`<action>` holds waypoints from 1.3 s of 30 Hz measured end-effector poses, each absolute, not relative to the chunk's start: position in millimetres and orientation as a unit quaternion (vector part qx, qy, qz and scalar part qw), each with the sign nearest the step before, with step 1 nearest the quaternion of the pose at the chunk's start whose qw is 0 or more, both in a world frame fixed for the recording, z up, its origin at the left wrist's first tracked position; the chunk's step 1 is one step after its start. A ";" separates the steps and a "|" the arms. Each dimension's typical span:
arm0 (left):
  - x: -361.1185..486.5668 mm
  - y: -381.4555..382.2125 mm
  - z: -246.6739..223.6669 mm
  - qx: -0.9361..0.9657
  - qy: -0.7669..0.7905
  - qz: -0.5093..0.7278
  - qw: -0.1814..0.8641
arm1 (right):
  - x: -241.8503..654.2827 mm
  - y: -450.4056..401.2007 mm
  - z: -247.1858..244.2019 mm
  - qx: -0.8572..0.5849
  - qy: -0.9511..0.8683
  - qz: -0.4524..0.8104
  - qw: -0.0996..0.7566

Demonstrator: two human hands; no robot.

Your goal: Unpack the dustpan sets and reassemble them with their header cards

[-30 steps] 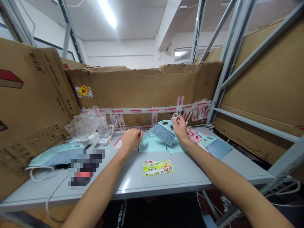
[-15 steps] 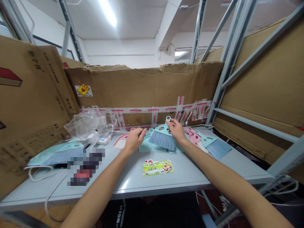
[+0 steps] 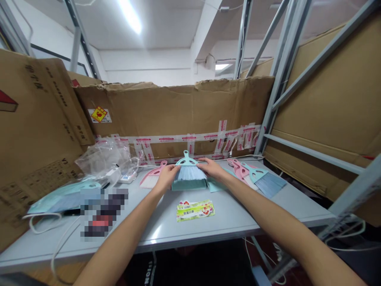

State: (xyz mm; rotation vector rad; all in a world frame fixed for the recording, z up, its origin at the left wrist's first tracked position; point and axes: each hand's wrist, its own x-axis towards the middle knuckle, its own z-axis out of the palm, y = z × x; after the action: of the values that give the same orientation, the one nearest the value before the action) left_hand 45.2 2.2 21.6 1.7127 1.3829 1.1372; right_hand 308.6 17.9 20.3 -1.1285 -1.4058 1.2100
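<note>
A teal brush with blue-grey bristles lies over a teal dustpan, its ringed handle pointing away from me. My left hand holds the left edge of this set, thumb against it. At the right edge, my right hand grips it with bent fingers. A pink brush lies just left of my left hand. Another teal piece lies flat below my right hand. Farther right are pink pieces and a teal brush.
Green-yellow printed packets lie near the front of the grey shelf. Clear plastic bags, a power strip and white cables are at left. A cardboard box stands behind, metal posts at right.
The teal brush has moved left and down onto the dustpan and turned upright. My right hand has left its handle for the right edge; my left hand has come to its left edge.
</note>
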 end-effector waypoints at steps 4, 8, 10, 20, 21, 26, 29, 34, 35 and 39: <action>33.8 -0.3 23.3 0.707 0.576 0.335 0.237 | 310.4 13.4 20.0 -0.476 -0.621 0.469 0.410; 34.9 -6.2 20.9 0.759 0.590 0.247 0.118 | 310.0 10.7 21.1 -0.508 -0.685 0.380 0.358; 37.4 -8.6 20.0 0.766 0.594 0.228 0.091 | 310.3 9.8 20.8 -0.521 -0.708 0.336 0.339; 35.2 -4.9 13.0 0.781 0.579 0.233 -0.023 | 309.8 8.4 16.0 -0.540 -0.787 0.098 0.282; 34.7 -2.7 10.8 0.787 0.566 0.242 -0.040 | 309.3 8.7 14.8 -0.539 -0.789 0.084 0.284; 36.1 7.7 3.7 0.790 0.562 0.242 -0.047 | 305.2 15.7 6.4 -0.503 -0.812 0.038 0.294; 39.1 11.4 4.3 0.779 0.584 0.229 -0.009 | 301.7 22.9 2.8 -0.505 -0.814 0.068 0.280; 41.6 14.8 4.9 0.772 0.580 0.258 0.029 | 296.9 28.3 0.5 -0.510 -0.802 0.073 0.304; 41.2 15.2 4.8 0.772 0.577 0.267 0.028 | 296.5 28.2 0.3 -0.508 -0.797 0.080 0.317; 38.6 15.6 7.7 0.753 0.564 0.332 0.067 | 296.2 27.0 0.9 -0.486 -0.759 0.139 0.410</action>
State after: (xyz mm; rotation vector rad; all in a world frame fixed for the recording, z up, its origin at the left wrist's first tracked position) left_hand 38.6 15.6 7.7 2.2705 1.6999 1.0007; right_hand 296.2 27.0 0.9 -1.2245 -1.9112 0.3506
